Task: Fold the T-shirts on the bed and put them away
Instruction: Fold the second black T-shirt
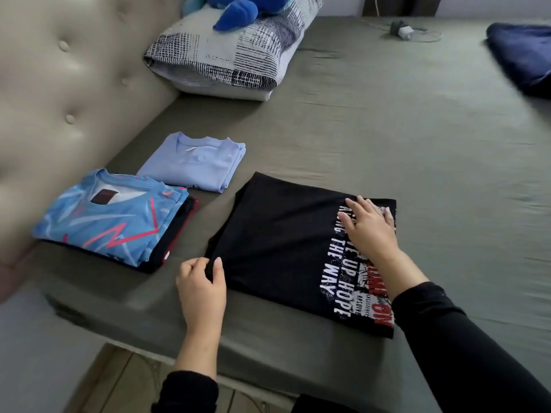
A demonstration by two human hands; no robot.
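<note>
A black T-shirt (280, 239) with white and red lettering lies partly folded on the grey-green bed (387, 129), near its front edge. My left hand (202, 284) pinches the shirt's near left corner between thumb and fingers. My right hand (369, 225) rests flat, fingers spread, on the printed right part of the shirt. To the left lie two folded piles: a light blue T-shirt (193, 162), and a blue patterned T-shirt (110, 219) stacked on a dark garment with red trim.
A padded beige headboard (68, 99) runs along the left. A patterned pillow (226, 55) with a blue plush toy (238, 10) sits at the back. A dark blue cloth (521, 55) lies far right; a charger and cable (402, 31) lie at the back.
</note>
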